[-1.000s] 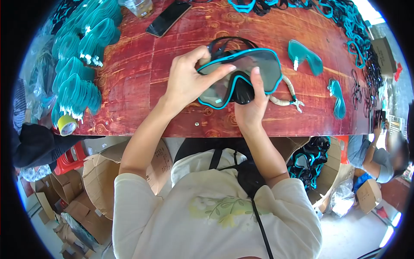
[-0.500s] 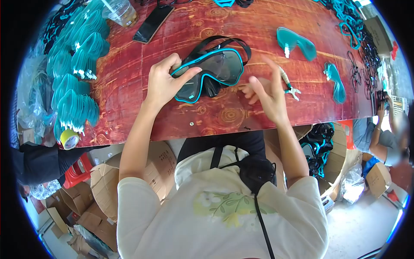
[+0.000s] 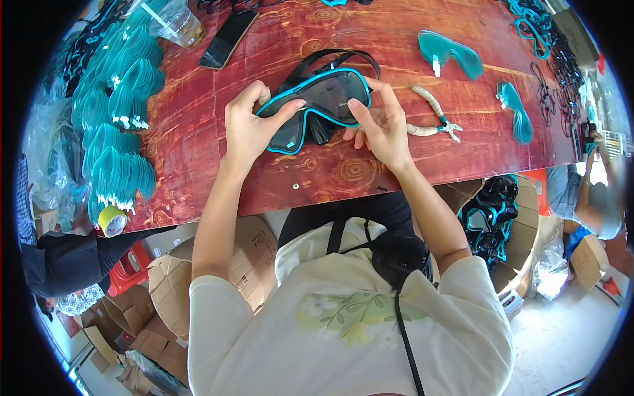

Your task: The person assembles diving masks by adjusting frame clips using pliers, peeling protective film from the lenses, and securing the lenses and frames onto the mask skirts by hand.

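Note:
A diving mask [image 3: 323, 99] with a teal rim, dark lens and black strap is held just over the red wooden table [image 3: 264, 191]. My left hand [image 3: 251, 125] grips its left side, thumb on the lens and fingers behind the frame. On the other side, my right hand [image 3: 382, 125] is closed on the mask's right edge, its thumb pressed against the lens. Pliers [image 3: 432, 119] with wrapped pale handles lie just right of my right hand. Beyond them rests a teal lens piece [image 3: 450, 54] with a white tab.
Stacks of teal lens pieces [image 3: 122, 168] line the table's left side, near a yellow tape roll [image 3: 112, 221]. A phone [image 3: 228, 39] and plastic cup [image 3: 176, 23] sit at the back. More lens pieces [image 3: 515, 113] lie right. A box of masks [image 3: 489, 218] stands below; another person [image 3: 591, 198] is at right.
My right hand has moved left from beside the mask and taken hold of its right edge. The pliers it partly covered now show fully. My left hand keeps its grip.

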Demonstrator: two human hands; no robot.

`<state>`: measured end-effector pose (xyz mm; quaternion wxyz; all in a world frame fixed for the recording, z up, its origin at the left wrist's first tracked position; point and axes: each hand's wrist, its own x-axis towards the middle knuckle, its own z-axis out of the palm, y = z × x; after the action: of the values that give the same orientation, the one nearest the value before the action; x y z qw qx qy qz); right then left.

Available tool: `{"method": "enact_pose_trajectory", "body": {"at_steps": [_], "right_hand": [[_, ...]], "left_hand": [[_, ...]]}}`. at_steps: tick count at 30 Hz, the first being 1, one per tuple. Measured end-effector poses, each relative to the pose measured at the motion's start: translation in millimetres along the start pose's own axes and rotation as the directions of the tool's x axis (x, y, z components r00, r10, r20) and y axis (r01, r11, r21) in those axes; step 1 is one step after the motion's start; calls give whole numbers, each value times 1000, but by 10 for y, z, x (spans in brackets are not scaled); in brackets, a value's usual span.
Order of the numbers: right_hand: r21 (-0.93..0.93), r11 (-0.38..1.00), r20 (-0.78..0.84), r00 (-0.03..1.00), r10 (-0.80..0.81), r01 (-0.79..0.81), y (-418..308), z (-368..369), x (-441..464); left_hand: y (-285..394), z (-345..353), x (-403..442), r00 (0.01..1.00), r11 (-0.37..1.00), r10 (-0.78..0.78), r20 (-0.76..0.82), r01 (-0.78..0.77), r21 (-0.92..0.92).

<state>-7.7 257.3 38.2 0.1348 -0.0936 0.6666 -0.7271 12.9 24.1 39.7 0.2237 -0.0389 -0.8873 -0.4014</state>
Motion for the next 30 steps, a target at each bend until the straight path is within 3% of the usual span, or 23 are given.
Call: {"method": "enact_pose_trajectory", "body": {"at_steps": [6,9,10,12,17,18,20,21,24,30], "right_hand": [[23,1000,-44,999,11,-10,-13,75,-82],[84,996,-75,997,-18,24,11,156,-107],[104,995,-68,998,1,6,-33,142,-133],[95,995,-50,998,25,-20,-19,64,-133],[131,991,-42,999,-21,26,-20,90,-201],[122,992,-49,998,-28,33,-28,100,-223],[114,992,-68,997,-45,52,-38,133,-275],[116,992,-67,997,-49,56,-33,135,-291],[145,988,-70,997,-42,52,13,149,-357],[193,979,-42,997,-61,68,46,100,-404]], "left_hand": [[133,-48,-8,993,1000,3,-122,-2,8],[63,-33,-104,971,995,71,-229,-87,-59],[114,-52,-229,980,985,-96,-176,68,-160],[199,-47,-409,977,985,-136,-162,116,-129],[483,-46,-528,927,921,-190,-324,283,268],[479,-33,-546,913,950,-298,-279,312,8],[379,15,-580,888,805,-445,-113,343,-484],[368,3,-558,909,816,-401,-110,300,-493],[619,-89,-592,846,600,-534,-16,365,-712],[564,-10,-680,839,594,-542,-43,347,-726]]}}
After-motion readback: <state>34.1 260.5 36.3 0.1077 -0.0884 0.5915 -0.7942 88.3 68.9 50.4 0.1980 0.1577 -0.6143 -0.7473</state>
